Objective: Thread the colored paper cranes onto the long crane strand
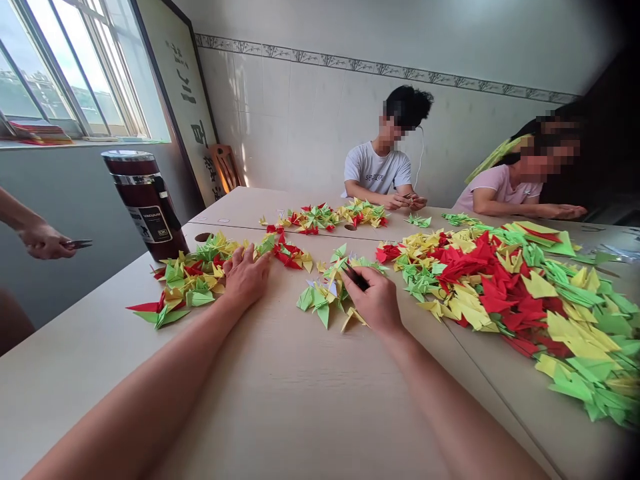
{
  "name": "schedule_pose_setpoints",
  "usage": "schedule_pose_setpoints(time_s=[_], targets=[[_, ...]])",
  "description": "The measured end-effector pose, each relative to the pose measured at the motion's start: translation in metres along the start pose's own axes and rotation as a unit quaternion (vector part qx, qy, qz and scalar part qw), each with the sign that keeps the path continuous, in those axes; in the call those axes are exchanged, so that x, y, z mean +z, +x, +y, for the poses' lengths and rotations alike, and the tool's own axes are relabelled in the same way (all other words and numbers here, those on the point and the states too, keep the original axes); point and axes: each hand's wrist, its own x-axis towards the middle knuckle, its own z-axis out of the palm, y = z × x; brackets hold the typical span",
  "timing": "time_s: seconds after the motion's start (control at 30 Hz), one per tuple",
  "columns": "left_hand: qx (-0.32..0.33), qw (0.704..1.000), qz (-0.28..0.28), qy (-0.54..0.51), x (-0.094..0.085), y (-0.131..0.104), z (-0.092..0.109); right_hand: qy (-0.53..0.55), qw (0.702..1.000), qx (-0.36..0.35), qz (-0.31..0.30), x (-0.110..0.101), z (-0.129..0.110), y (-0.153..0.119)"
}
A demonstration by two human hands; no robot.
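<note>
My left hand (246, 275) lies with its fingers spread on the right part of a pile of green, yellow and red folded paper pieces (193, 277). My right hand (375, 299) is closed around a dark tool (356, 277), whose far end is too small to make out. It is over a smaller group of green, yellow and white folded papers (320, 298), near the middle of the table. Between the two hands, red and yellow pieces (290, 255) lie a little farther back.
A large heap of folded papers (515, 293) covers the right side of the table (280, 400). A dark vacuum flask (145, 207) stands at the left edge. Beyond it, another person's hand (47, 241) holds a metal tool. People sit across the table.
</note>
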Motion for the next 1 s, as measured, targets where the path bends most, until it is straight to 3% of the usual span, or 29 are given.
schedule_pose_setpoints(time_s=[0.1,0.23,0.4,0.53,0.63,0.73,0.8,0.9,1.0], targets=[[0.017,1.000,0.014,0.019,0.000,0.006,0.004,0.009,1.000,-0.009,0.004,-0.002,-0.003,0.000],[0.018,1.000,0.023,0.005,-0.004,0.035,0.003,0.014,1.000,-0.011,0.018,-0.005,-0.007,0.001],[0.009,0.999,-0.030,-0.030,-0.002,0.076,-0.001,0.015,1.000,-0.012,0.016,-0.005,-0.004,0.002],[0.008,0.998,-0.039,-0.044,-0.003,0.085,-0.007,0.017,1.000,-0.008,0.012,-0.003,-0.003,0.003],[-0.004,0.998,0.005,-0.057,-0.015,0.073,-0.004,0.024,0.999,-0.009,0.022,-0.004,-0.007,0.003],[-0.013,0.992,0.083,-0.095,-0.031,0.041,0.012,0.049,0.998,-0.021,0.039,-0.007,-0.017,0.002],[0.014,0.960,0.149,-0.235,-0.039,0.011,0.027,0.067,0.996,-0.041,0.038,-0.009,-0.027,-0.002],[0.092,0.921,0.155,-0.347,-0.046,-0.032,0.046,0.077,0.994,-0.080,-0.002,-0.009,-0.043,-0.010],[0.130,0.913,0.147,-0.358,-0.049,-0.052,0.055,0.068,0.989,-0.119,-0.058,-0.007,-0.053,-0.020]])
